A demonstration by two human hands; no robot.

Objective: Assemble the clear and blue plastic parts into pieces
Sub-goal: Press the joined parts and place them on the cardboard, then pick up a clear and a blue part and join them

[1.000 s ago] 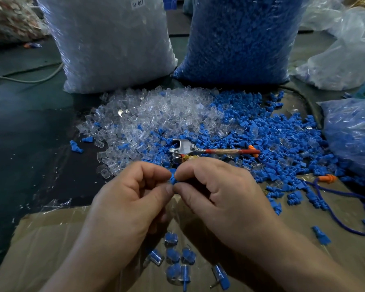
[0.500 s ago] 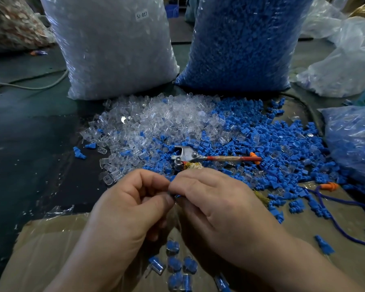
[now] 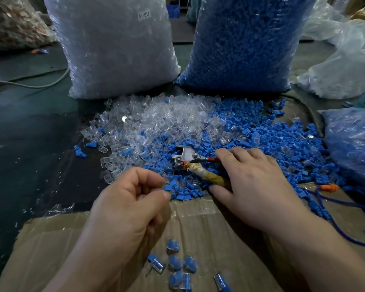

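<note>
Blue part pinched in the curled left hand
The right hand is laid, fingers spread, over the tool on the pile. A fitting step is judged underway; the handle must be gripped next.

right hand off left hand, now at pliers

Glossy clear plastic parts, matt blue plastic parts, brown cardboard
</note>
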